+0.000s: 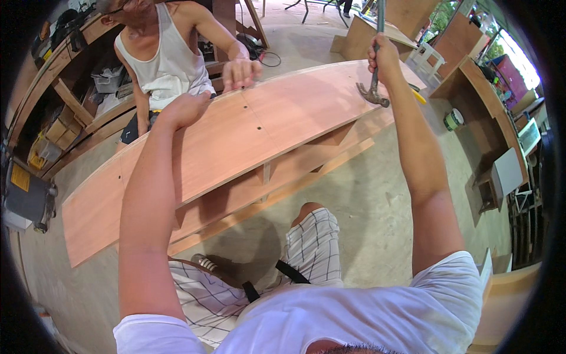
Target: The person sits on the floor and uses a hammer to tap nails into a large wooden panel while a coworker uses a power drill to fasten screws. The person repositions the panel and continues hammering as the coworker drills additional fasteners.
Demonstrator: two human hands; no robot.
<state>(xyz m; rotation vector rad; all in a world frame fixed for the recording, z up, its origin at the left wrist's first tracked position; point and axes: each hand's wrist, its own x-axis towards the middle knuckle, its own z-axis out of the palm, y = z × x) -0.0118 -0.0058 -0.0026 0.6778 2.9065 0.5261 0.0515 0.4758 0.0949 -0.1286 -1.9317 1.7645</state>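
Observation:
My right hand (387,59) is wrapped round the handle of a claw hammer (371,94), its metal head hanging down over the right end of a plywood panel (218,147). At the panel's far edge, my left hand (187,111) rests with its fingers stretched out, their tips partly hidden. The pale pinkish panel forms the top of a long wooden frame, with boards and dividers showing below. Several small dark holes or marks dot its surface. Across the panel, a co-worker's hand (240,74), blurred, hovers at or touches the far edge near my left hand.
The co-worker in a white tank top (168,59) sits beyond the panel, before wooden shelving (73,100). Something yellow (418,96) pokes out by the panel's right end. A round tub (453,120) and a white stool (429,59) stand right. A dark wheeled case (28,192) stands left.

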